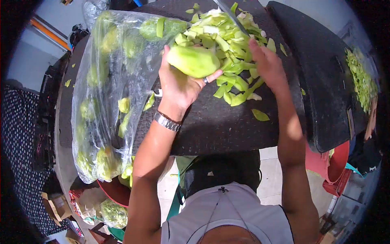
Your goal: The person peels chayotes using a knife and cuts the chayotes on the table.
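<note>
A peeled, pale-green fruit (pixel 193 62), smooth and longish, lies in my left hand (pixel 178 83). The fingers curl round it from below, with a ring on one finger and a metal watch at the wrist. My right hand (pixel 269 67) is closed on a knife (pixel 232 17); the handle is mostly hidden in the fist and the blade points away, up and to the left. Beneath and behind the fruit spreads a heap of green peelings (pixel 233 40), some curled in long strips. The blade is over this heap, apart from the fruit.
To the left, a large clear plastic bag (pixel 118 73) with several green fruits covers part of the dark table (pixel 211 130). A black board or lid (pixel 321 81) stands at the right. Red tubs (pixel 335 164) are below the table's sides. Shredded green pieces (pixel 361 81) lie far right.
</note>
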{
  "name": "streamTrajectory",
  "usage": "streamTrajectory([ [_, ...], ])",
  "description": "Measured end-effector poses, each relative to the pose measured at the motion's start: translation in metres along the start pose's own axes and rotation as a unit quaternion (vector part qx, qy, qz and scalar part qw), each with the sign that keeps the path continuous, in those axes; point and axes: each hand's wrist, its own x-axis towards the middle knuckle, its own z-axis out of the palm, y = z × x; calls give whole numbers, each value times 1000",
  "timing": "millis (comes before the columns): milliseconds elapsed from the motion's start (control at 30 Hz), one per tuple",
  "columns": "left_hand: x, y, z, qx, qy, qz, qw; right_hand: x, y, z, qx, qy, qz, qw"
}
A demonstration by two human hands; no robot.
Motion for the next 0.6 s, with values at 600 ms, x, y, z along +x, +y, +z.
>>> streamTrajectory([
  [600, 6, 9, -11, 5, 46, 7, 999, -49, -44, 22, 317, -349, 142, 870],
])
